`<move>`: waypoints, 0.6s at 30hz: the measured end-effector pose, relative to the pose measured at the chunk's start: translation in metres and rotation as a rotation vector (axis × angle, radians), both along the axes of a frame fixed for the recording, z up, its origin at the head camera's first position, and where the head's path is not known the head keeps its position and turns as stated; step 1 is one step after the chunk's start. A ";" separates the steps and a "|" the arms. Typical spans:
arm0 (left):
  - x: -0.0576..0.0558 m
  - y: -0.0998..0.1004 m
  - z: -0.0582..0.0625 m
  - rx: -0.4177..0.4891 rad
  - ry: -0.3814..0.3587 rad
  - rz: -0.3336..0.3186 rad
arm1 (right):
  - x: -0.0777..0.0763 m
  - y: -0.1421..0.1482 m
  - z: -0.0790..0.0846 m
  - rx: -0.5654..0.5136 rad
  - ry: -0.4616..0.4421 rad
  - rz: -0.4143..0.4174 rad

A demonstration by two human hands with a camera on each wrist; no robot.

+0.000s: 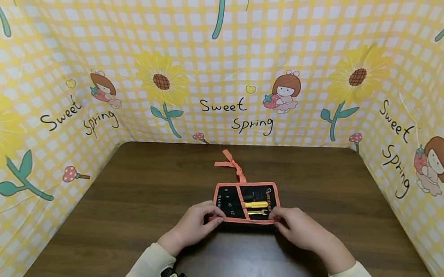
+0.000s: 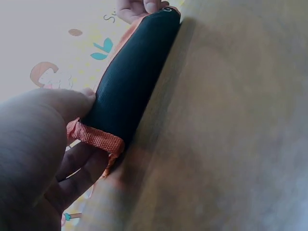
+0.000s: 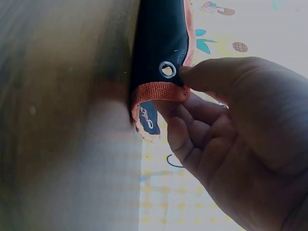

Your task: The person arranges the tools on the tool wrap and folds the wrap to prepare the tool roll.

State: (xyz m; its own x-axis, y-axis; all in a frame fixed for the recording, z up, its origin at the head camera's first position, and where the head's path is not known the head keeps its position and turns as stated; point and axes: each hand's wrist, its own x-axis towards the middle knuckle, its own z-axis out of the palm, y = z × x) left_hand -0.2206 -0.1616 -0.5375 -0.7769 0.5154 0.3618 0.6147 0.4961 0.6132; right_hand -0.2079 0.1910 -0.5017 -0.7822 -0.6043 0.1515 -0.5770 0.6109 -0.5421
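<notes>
A black tool pouch (image 1: 227, 195) with orange edging is on the brown table, its near side folded up. White numbers mark its left part. In its right part show a yellow tool handle (image 1: 256, 204) and a small open-ended wrench head (image 1: 257, 212); the rest of these tools is hidden. My left hand (image 1: 198, 222) pinches the near left corner, thumb on the black fabric (image 2: 130, 77) and fingers behind it. At the near right corner my right hand (image 1: 302, 229) pinches the edge, its thumb beside a metal eyelet (image 3: 167, 70).
An orange tie strap (image 1: 237, 167) runs from the pouch's far edge, its ends loose on the table (image 1: 152, 185). Yellow checked cloth (image 1: 229, 67) with printed flowers stands as walls at the back and both sides.
</notes>
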 end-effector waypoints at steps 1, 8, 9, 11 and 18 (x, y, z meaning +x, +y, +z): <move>0.000 0.000 0.000 0.009 0.004 0.011 | 0.000 0.000 0.000 -0.008 0.020 0.000; -0.001 0.000 -0.001 0.024 0.002 0.006 | 0.000 0.001 -0.001 -0.049 0.196 -0.015; -0.001 0.000 0.000 0.020 0.000 0.000 | -0.001 0.001 0.000 -0.046 0.217 -0.022; -0.001 -0.001 0.000 0.009 0.000 -0.013 | -0.001 0.002 0.000 -0.033 0.241 -0.038; -0.001 -0.005 0.003 -0.082 0.018 -0.042 | 0.000 0.003 0.000 0.045 0.176 -0.052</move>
State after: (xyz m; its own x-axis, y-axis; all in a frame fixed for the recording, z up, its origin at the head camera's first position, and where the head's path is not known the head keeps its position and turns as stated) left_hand -0.2216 -0.1670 -0.5344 -0.7474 0.5760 0.3311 0.6468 0.5172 0.5605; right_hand -0.2076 0.1936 -0.5015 -0.7760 -0.5734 0.2627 -0.6279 0.6635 -0.4068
